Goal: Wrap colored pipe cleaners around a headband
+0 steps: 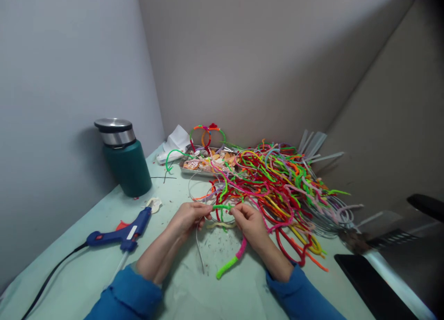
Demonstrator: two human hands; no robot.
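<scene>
Between my two hands a short green pipe cleaner [222,207] is stretched level above the table. My left hand [190,216] pinches its left end, and a thin pale wire [199,250] hangs down below that hand. At the other end, the fingers of my right hand [250,222] are closed on the green pipe cleaner. A pink and lime-green wrapped piece [231,263] curves out from beneath my right hand towards me. Behind my fingers lie a cream-coloured strip [221,225] and loops of wire.
A large tangle of coloured pipe cleaners [277,181] covers the right side. At the back stands a metal tray [197,173] of small decorations, with ring shapes [201,139] and white tissue [176,140]. On the left are a teal bottle [128,167] and a blue glue gun [125,234] with its cord.
</scene>
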